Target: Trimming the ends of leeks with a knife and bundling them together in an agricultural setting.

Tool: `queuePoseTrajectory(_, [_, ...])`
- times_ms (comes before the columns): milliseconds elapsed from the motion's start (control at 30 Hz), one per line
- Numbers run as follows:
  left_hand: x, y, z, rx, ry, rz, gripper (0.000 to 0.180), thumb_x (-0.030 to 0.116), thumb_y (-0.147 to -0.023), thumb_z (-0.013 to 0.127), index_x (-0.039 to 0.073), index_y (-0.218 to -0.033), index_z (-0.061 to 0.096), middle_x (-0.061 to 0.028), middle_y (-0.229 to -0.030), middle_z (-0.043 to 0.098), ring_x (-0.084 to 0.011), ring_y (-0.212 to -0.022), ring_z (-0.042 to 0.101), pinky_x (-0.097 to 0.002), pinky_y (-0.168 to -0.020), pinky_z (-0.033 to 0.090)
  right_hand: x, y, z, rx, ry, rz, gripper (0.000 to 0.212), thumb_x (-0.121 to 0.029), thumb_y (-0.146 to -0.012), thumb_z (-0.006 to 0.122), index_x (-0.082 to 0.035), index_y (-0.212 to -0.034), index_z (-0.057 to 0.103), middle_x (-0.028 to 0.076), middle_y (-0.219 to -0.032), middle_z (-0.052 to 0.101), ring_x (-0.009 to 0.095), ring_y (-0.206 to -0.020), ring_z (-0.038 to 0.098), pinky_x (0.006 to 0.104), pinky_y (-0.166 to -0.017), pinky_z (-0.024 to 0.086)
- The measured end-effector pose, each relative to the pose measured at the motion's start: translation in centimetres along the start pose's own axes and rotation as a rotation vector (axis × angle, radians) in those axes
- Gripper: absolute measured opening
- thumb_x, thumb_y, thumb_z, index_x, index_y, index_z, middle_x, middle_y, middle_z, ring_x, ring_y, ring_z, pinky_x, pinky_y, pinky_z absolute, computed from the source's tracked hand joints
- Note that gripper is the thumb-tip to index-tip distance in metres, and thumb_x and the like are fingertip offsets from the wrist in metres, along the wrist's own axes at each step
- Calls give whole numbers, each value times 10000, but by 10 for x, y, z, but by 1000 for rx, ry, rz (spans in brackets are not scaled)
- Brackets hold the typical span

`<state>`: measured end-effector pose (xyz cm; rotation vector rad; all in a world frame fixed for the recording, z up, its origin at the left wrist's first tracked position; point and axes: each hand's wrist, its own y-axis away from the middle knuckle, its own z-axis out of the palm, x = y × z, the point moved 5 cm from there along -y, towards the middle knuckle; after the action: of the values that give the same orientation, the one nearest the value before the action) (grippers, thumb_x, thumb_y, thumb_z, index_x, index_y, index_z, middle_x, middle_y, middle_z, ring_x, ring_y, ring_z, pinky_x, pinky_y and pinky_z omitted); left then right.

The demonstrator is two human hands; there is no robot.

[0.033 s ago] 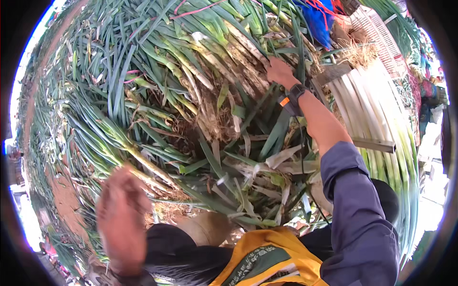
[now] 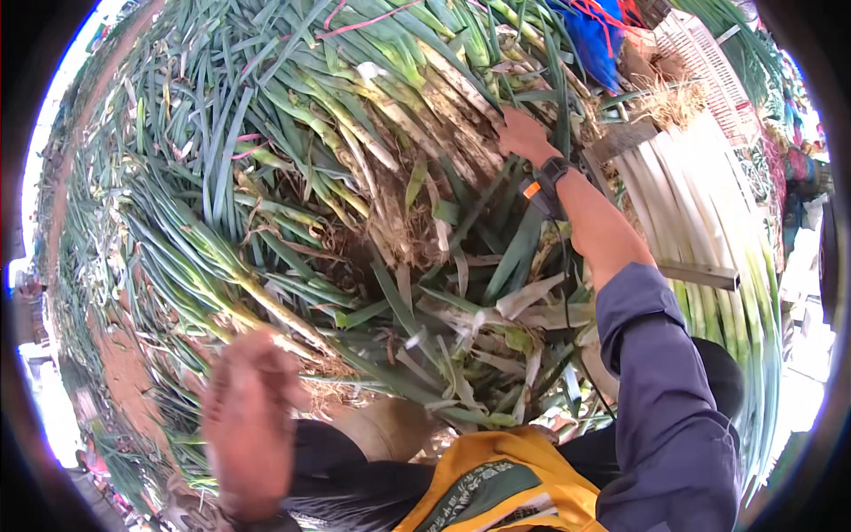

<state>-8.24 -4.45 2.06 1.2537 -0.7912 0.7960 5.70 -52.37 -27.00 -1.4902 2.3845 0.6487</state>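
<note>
A heap of long green onions [image 2: 381, 106] with soil-covered white stalks and green leaves fills the ground in front of me. My right hand [image 2: 525, 135], with a black band on its wrist, is stretched to the near end of this heap. Its fingers are closed around the lower end of a dirty green onion stalk [image 2: 461, 80]; the hand hides part of the grip. My left hand [image 2: 251, 412] is raised at the lower left, smeared by motion, beside a smaller bunch of green onions [image 2: 288, 315] with roots. Its fingers cannot be made out.
Cleaned green onions [image 2: 683, 195] with white shafts lie in a row on a wooden frame [image 2: 700, 272] at right. Behind them are a pale plastic crate [image 2: 705, 75] and a blue bag [image 2: 592, 49]. Stripped leaves [image 2: 479, 346] are piled before my legs.
My left hand has shifted a little to the right and down, toward my body. The right hand stays at the same stalk.
</note>
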Motion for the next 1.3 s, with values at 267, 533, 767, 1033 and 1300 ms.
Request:
queuePoseTrajectory(267, [-40, -14, 38, -172, 110, -143, 303, 173, -1027, 544, -27, -1250, 588, -98, -977, 634, -141, -834, 593, -275, -779, 474, -28, 4, 12, -157, 79, -398, 530, -398, -834, 726, 49, -1082, 587, 219, -851, 660, 390, -820, 654, 485, -760, 491])
queuePoseTrajectory(533, [-44, -16, 44, -224, 69, -85, 286, 221, -1034, 566, 23, -1231, 625, -43, -974, 654, -91, -799, 585, -236, -753, 483, -35, 249, 62, -970, -373, -89, 372, -308, -788, 781, 40, -859, 672, 49, -731, 614, 135, -651, 540, 302, -566, 421])
queuePoseTrajectory(767, [-40, -42, 43, -170, 19, -4, 305, 251, -1005, 615, 26, -1210, 621, -46, -1028, 666, -116, -858, 614, -264, -812, 506, -86, 299, -20, -552, -732, -40, 390, -370, -882, 742, 2, -976, 673, -16, -752, 579, 83, -679, 514, 287, -584, 410])
queuePoseTrajectory(1033, [-48, -125, 82, -173, 119, 27, 470, 376, -948, 691, -20, -1179, 587, -165, -1110, 670, -287, -1005, 660, -424, -934, 532, -176, 412, -148, -668, -589, -195, 277, -235, -934, 683, 1, -1079, 668, 16, -769, 632, 82, -645, 546, 276, -580, 461])
queuePoseTrajectory(1300, [-55, -85, 141, -341, 423, -25, 393, 343, -1010, 597, 2, -1203, 619, -146, -1036, 689, -244, -901, 681, -374, -845, 565, -145, 489, -162, -285, 259, -752, 494, -234, -818, 747, 9, -1172, 503, 151, -803, 617, 325, -644, 663, 454, -509, 489])
